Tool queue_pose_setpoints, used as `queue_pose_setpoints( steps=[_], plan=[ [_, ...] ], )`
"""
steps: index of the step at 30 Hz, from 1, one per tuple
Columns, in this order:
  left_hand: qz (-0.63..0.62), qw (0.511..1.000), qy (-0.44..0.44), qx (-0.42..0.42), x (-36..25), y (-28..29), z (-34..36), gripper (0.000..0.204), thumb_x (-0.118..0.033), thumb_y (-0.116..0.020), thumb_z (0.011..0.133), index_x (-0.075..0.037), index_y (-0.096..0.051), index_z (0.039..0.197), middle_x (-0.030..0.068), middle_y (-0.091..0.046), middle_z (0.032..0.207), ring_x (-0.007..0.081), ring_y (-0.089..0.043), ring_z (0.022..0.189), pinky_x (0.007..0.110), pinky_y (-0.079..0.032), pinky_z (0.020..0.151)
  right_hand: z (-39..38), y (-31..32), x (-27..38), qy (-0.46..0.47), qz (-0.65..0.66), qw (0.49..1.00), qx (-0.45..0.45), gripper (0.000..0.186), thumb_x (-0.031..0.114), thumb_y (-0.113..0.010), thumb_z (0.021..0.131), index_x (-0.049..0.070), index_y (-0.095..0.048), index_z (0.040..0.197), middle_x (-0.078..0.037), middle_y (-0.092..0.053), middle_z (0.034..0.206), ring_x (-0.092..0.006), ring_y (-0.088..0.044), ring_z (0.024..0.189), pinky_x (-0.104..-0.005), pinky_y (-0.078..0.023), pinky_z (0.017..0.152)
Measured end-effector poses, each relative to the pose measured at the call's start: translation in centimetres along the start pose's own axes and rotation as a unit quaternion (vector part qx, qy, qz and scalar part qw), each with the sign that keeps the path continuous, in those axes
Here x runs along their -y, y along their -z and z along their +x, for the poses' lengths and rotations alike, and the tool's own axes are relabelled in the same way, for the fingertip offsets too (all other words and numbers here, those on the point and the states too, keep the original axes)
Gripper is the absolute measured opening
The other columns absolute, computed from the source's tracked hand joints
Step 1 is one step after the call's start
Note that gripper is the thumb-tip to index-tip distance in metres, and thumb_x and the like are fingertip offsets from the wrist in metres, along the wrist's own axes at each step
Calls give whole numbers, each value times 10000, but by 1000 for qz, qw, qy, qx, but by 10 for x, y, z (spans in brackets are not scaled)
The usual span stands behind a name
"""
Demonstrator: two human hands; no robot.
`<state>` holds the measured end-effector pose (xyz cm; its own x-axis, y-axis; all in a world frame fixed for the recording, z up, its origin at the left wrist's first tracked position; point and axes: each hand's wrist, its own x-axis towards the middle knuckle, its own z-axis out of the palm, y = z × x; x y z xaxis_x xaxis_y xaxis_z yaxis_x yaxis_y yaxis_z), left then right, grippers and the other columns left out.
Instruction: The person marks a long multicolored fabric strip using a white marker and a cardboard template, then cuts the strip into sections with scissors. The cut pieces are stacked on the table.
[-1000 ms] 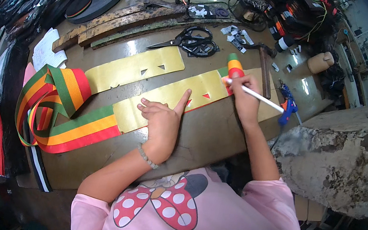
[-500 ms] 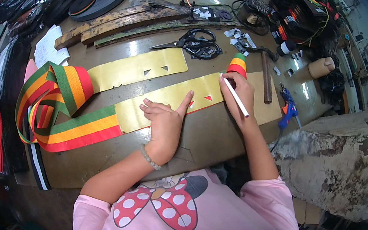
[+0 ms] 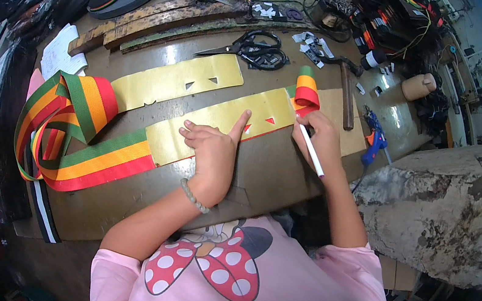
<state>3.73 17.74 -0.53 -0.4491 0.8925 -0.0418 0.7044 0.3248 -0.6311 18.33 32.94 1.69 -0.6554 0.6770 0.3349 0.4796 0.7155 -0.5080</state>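
Note:
A gold template strip [image 3: 194, 130] with small triangular cutouts lies over a green, yellow and red striped webbing [image 3: 107, 160]. My left hand [image 3: 211, 151] rests on the strip with its fingers spread, pressing near the lower edge. In my right hand [image 3: 320, 136] is a white pen [image 3: 311, 151], its tip at the strip's right end. Just beyond that hand, the webbing's rolled end [image 3: 306, 86] curls up. The webbing's other end loops into a loose coil [image 3: 66, 120] at the left. A second gold strip [image 3: 171, 80] with similar cutouts lies farther back.
Black scissors [image 3: 249, 49] lie behind the strips. A hammer [image 3: 346, 94] and a blue glue gun [image 3: 373, 138] are at the right, the hammer over a tan board [image 3: 354, 143]. Wooden bars [image 3: 154, 22] run along the back. White papers [image 3: 63, 53] sit at the left.
My right hand has drawn the pen toward me along the strip's right end. More of the webbing's rolled end shows. My left hand stays on the strip.

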Motion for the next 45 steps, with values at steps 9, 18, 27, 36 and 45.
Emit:
queue_pose_setpoints(
  steps=[9, 18, 27, 36, 45],
  plan=[
    [-215, 971, -98, -43, 31, -5, 10, 609, -205, -559, 945, -297, -348, 1510, 227, -618, 1081, 335, -621, 924, 430, -526, 800, 11, 23, -30, -195, 264, 933, -148, 259, 231, -597, 996, -3, -655, 1088, -75, -693, 849, -108, -631, 730, -278, -513, 682],
    [-463, 856, -164, -160, 54, -19, 27, 496, -431, -764, 771, -112, -602, 1115, 121, -569, 1045, 306, -556, 988, 418, -500, 809, 117, 2, -91, -131, 135, 982, -30, 304, 286, -522, 1017, 36, -625, 1157, -71, -670, 802, -107, -630, 697, -275, -498, 584],
    [-562, 788, -142, -206, 70, -11, 27, 555, -361, -796, 714, -89, -621, 1164, 163, -559, 1107, 338, -546, 1034, 417, -483, 913, 113, -3, -86, -257, 90, 962, 28, 342, 84, -430, 934, 31, -593, 1230, -142, -657, 686, -202, -676, 576, -357, -514, 518],
    [-579, 744, -135, -305, 158, 33, 34, 544, -248, -809, 682, -94, -640, 1176, 158, -532, 1149, 338, -531, 1096, 413, -472, 948, 116, -4, -77, -251, -89, 963, 51, 390, 143, -445, 897, -20, -562, 1232, -246, -697, 845, -364, -705, 740, -482, -530, 809],
    [-448, 869, -73, -198, 157, -55, 120, 581, -334, -791, 692, -80, -671, 1199, 215, -547, 1267, 390, -484, 1211, 460, -396, 1062, 91, -13, -5, -177, 5, 982, 68, 654, 373, -593, 872, 65, -444, 1429, -315, -660, 1088, -459, -640, 1041, -506, -488, 942]
  ],
)
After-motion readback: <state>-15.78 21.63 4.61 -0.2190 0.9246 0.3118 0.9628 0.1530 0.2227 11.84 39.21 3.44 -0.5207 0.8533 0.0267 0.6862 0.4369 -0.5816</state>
